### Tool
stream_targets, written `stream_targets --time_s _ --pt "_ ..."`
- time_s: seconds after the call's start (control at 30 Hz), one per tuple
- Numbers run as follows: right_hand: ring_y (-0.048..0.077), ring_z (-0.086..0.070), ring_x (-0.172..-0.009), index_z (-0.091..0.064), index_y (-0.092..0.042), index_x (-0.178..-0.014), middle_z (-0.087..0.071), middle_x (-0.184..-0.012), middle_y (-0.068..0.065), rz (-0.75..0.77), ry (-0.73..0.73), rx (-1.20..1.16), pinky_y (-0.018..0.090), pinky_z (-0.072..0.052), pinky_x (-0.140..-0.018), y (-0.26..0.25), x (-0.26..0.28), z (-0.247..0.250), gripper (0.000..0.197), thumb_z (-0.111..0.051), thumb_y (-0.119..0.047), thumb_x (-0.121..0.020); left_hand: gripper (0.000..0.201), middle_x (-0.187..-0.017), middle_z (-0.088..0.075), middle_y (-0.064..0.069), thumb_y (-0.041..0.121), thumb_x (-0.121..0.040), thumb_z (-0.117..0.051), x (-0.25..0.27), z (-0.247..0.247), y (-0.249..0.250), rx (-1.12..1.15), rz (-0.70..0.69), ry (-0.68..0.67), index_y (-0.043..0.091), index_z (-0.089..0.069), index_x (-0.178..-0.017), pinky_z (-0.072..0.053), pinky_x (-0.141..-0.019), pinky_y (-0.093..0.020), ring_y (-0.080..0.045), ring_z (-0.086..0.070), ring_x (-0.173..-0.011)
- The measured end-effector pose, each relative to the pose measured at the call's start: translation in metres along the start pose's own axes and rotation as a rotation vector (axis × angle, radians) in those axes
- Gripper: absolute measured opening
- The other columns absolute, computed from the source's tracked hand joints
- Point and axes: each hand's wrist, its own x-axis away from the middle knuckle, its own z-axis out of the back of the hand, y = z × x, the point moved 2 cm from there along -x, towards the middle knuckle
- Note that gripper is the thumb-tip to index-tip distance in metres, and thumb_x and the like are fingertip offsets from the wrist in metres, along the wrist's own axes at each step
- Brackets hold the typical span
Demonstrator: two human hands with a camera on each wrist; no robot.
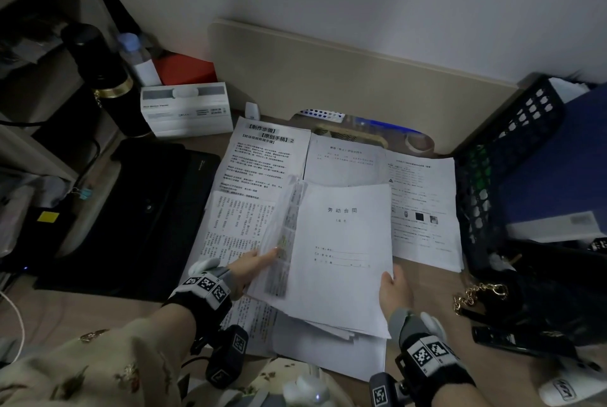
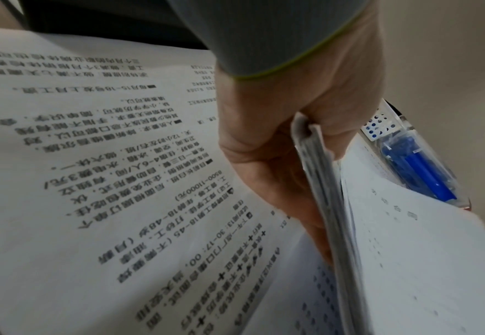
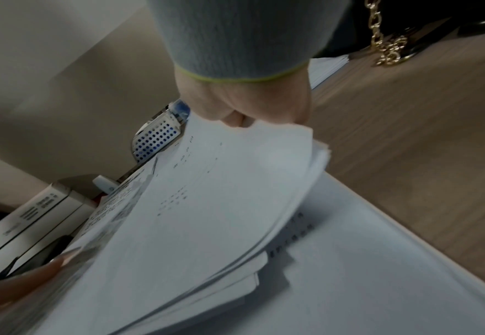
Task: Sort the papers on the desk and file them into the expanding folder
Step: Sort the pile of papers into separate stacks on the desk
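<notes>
A stack of white papers (image 1: 341, 242) hangs tilted above the desk, its top page a cover sheet with a short title. My left hand (image 1: 259, 260) grips the stack's left edge, fingers curled round it (image 2: 278, 158), the edge pages fanned. My right hand (image 1: 392, 288) pinches the stack's lower right edge (image 3: 241, 113). Loose sheets lie flat underneath: a densely printed sheet (image 1: 259, 163) on the left, a pale one (image 1: 345, 163) behind, a form with small photos (image 1: 423, 209) on the right, a blank one (image 1: 328, 351) in front. No expanding folder can be told for sure.
A clear pouch with blue dots (image 1: 361, 130) holding blue pens lies behind the papers. A black flat case (image 1: 141, 209) lies to the left, with a white box (image 1: 187, 109) and black flask (image 1: 98, 78) behind. A black mesh basket (image 1: 512, 170) and gold-chained black bag (image 1: 479, 295) stand right.
</notes>
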Motion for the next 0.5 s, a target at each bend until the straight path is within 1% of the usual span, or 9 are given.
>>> stream_targets --time_s 0.07,0.1,0.17,0.23,0.27,0.33,0.37,0.43,0.5 --pt "0.031 -0.057 -0.089 -0.052 -0.007 -0.117 -0.062 -0.106 0.014 0.006 0.046 -0.044 0.029 -0.040 -0.075 0.002 -0.002 0.006 0.026 -0.035 -0.010 -0.096 0.099 -0.118 -0.068 -0.013 0.071 -0.053 -0.078 0.001 0.000 0.001 0.007 0.005 -0.015 0.013 -0.054 -0.129 -0.051 -0.093 -0.054 -0.034 -0.066 -0.105" --pt "0.030 -0.057 -0.085 -0.053 -0.009 -0.114 -0.063 -0.101 0.012 0.008 0.042 -0.072 0.030 -0.042 -0.074 0.004 -0.002 0.009 0.024 -0.038 -0.009 -0.095 0.101 -0.120 -0.067 -0.012 0.072 -0.052 -0.079 -0.006 0.002 -0.004 -0.015 0.008 -0.007 0.014 -0.053 -0.131 -0.051 -0.093 -0.054 -0.034 -0.066 -0.107" --pt "0.028 -0.058 -0.080 -0.054 -0.014 -0.109 -0.064 -0.089 0.007 0.010 0.010 -0.138 0.034 -0.046 -0.074 0.006 0.000 0.012 0.020 -0.046 -0.010 -0.092 0.106 -0.126 -0.063 -0.012 0.069 -0.054 -0.082 -0.022 0.007 -0.014 -0.051 -0.003 0.012 0.014 -0.047 -0.138 -0.052 -0.092 -0.053 -0.032 -0.063 -0.111" --pt "0.027 -0.059 -0.079 -0.053 -0.017 -0.104 -0.063 -0.085 0.003 -0.015 -0.033 -0.196 0.036 -0.049 -0.077 0.006 0.003 0.012 0.016 -0.051 -0.011 -0.090 0.104 -0.125 -0.063 -0.015 0.059 -0.056 -0.086 -0.015 0.006 -0.009 -0.065 -0.011 0.012 0.010 -0.045 -0.138 -0.054 -0.089 -0.051 -0.032 -0.065 -0.107" --pt "0.026 -0.059 -0.081 -0.053 -0.017 -0.103 -0.062 -0.085 0.003 -0.039 -0.057 -0.213 0.037 -0.050 -0.079 0.006 0.003 0.010 0.014 -0.053 -0.013 -0.090 0.097 -0.121 -0.065 -0.017 0.051 -0.060 -0.086 -0.003 0.001 -0.001 -0.051 -0.015 0.018 0.007 -0.046 -0.136 -0.056 -0.086 -0.051 -0.032 -0.067 -0.102" --pt "0.027 -0.060 -0.084 -0.056 -0.013 -0.104 -0.063 -0.087 0.004 -0.092 -0.105 -0.206 0.042 -0.050 -0.085 0.008 -0.001 0.005 0.014 -0.054 -0.014 -0.090 0.063 -0.106 -0.070 -0.019 0.028 -0.077 -0.081 0.009 -0.005 0.007 -0.031 -0.036 0.016 0.001 -0.052 -0.127 -0.058 -0.079 -0.052 -0.032 -0.070 -0.086" --pt "0.028 -0.060 -0.086 -0.058 -0.011 -0.106 -0.063 -0.088 0.004 -0.114 -0.125 -0.189 0.043 -0.050 -0.088 0.011 -0.004 0.003 0.016 -0.053 -0.013 -0.091 0.048 -0.101 -0.071 -0.020 0.020 -0.083 -0.076 0.010 -0.007 0.008 -0.027 -0.039 0.022 0.000 -0.055 -0.121 -0.058 -0.077 -0.052 -0.032 -0.070 -0.082" --pt "0.028 -0.060 -0.087 -0.060 -0.008 -0.109 -0.064 -0.090 0.006 -0.123 -0.145 -0.166 0.042 -0.050 -0.088 0.014 -0.007 0.000 0.020 -0.050 -0.009 -0.091 0.033 -0.097 -0.071 -0.019 0.014 -0.086 -0.071 0.012 -0.011 0.008 -0.020 -0.052 0.026 0.001 -0.058 -0.114 -0.059 -0.074 -0.049 -0.032 -0.070 -0.080" --pt "0.028 -0.059 -0.087 -0.060 -0.009 -0.111 -0.064 -0.092 0.006 -0.113 -0.129 -0.142 0.038 -0.049 -0.085 0.015 -0.009 0.000 0.024 -0.047 -0.006 -0.091 0.027 -0.093 -0.071 -0.017 0.014 -0.088 -0.069 0.012 -0.012 0.008 -0.002 -0.065 0.039 0.003 -0.058 -0.111 -0.060 -0.068 -0.045 -0.031 -0.069 -0.076"
